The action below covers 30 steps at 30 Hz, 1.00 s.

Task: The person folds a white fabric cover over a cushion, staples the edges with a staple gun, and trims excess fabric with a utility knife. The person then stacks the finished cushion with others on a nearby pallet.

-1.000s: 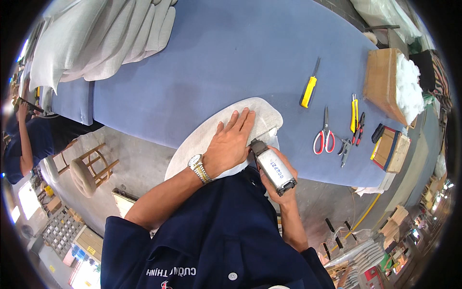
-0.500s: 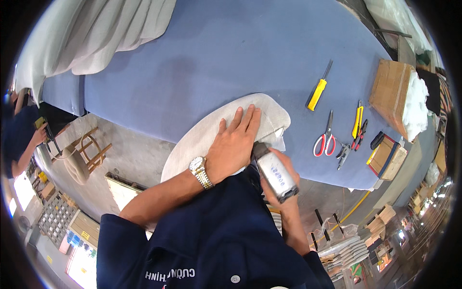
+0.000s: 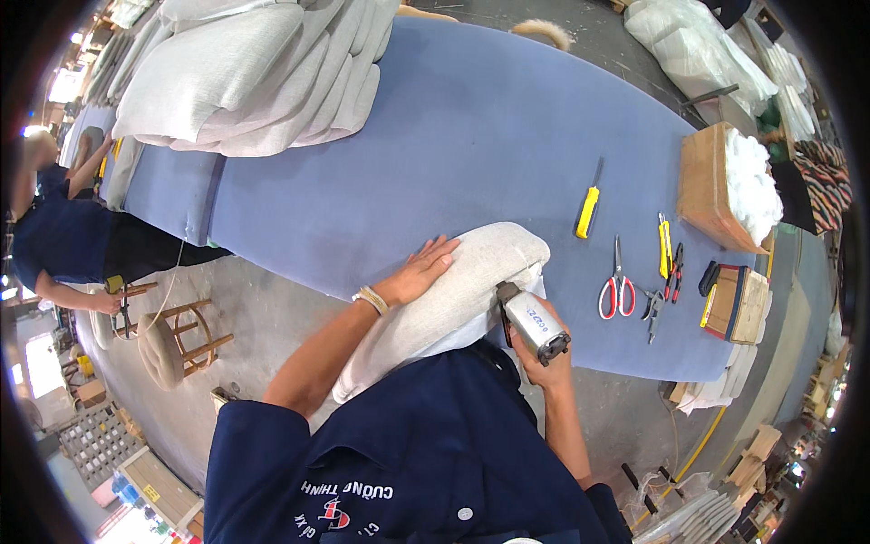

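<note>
On blue table (image 3: pixel 471 136), cushion (image 3: pixel 453 295), left hand (image 3: pixel 419 270) flat, right hand (image 3: pixel 542 363) mostly hidden behind stapler (image 3: pixel 533 322)

Beige cushion (image 3: pixel 453 290); blue table (image 3: pixel 435 154); silver stapler (image 3: pixel 535 325); red-handled scissors (image 3: pixel 616 288); yellow knife (image 3: pixel 588 210); navy shirt (image 3: pixel 408 453).

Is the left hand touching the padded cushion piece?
Touching. Head view shows the left hand lying flat, palm down, on the light fabric cushion, no gap.
</note>
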### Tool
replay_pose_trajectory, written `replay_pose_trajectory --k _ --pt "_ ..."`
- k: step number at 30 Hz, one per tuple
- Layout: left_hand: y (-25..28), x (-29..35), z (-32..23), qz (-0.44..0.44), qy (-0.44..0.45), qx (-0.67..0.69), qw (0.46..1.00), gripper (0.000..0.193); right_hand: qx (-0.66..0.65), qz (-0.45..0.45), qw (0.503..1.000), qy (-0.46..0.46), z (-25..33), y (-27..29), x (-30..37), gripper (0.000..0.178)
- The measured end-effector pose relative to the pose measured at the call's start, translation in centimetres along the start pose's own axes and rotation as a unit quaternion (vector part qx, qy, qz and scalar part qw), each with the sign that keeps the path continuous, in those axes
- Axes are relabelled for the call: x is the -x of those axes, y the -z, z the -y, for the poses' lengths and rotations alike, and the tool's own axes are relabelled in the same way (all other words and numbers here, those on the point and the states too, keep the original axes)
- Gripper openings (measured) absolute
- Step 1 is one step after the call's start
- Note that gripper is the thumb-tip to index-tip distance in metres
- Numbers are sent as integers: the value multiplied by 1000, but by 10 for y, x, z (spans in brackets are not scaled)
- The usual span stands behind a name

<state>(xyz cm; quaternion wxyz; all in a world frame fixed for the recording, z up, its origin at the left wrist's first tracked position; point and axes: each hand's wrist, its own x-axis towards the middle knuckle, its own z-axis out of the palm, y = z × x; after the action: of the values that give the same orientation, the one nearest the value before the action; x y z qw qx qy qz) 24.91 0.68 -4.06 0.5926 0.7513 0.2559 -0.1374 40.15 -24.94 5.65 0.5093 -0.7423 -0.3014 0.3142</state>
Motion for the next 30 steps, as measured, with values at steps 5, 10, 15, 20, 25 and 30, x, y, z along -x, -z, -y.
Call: replay_pose_trajectory --k 5,10,15,20,25,30 --pt "-13 18 -37 15 -21 -57 998 70 -34 -5 999 -15 -10 -2 3 49" --pt "-18 38 -73 7 -70 -101 992 70 -30 -12 999 22 -11 -8 0 53" --pt "-32 52 -109 -62 -9 -220 973 80 -19 -22 999 44 -10 -12 -1 59" --pt "-36 50 -107 -101 -20 -259 960 83 32 -7 998 45 -6 -7 0 60" --pt "-37 49 -108 -100 -10 -266 959 84 -1 28 999 35 -2 -1 0 59" --pt "-39 51 -108 -104 -7 -266 958 86 9 43 999 14 2 2 -2 63"
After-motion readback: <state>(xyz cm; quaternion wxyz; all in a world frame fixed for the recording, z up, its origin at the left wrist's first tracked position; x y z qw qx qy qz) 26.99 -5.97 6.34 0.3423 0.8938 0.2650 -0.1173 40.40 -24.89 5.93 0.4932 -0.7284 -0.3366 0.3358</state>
